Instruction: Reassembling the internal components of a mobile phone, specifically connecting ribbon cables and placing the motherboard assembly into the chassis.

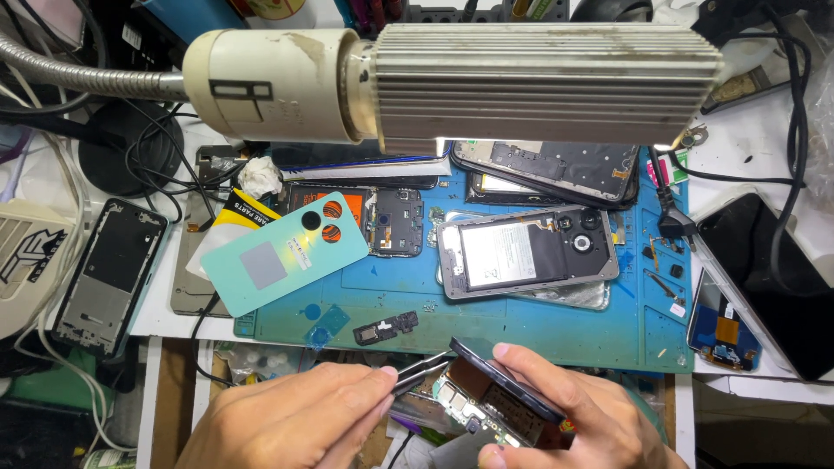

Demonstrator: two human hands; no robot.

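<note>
My right hand (580, 426) grips an opened phone (495, 395) at the bottom centre, tilted, its circuit board and dark frame showing. My left hand (291, 421) holds metal tweezers (423, 372) whose tips reach the phone's upper left edge. Both hands hover just below the front edge of the blue work mat (521, 321).
A teal phone back cover (282, 252) lies on the mat's left. An open phone with its battery (526, 252) sits mid-mat; several other opened phones and a small dark part (387, 327) lie around. A big lamp head (452, 82) hangs overhead. A phone frame (109, 274) lies far left, screens (764, 287) right.
</note>
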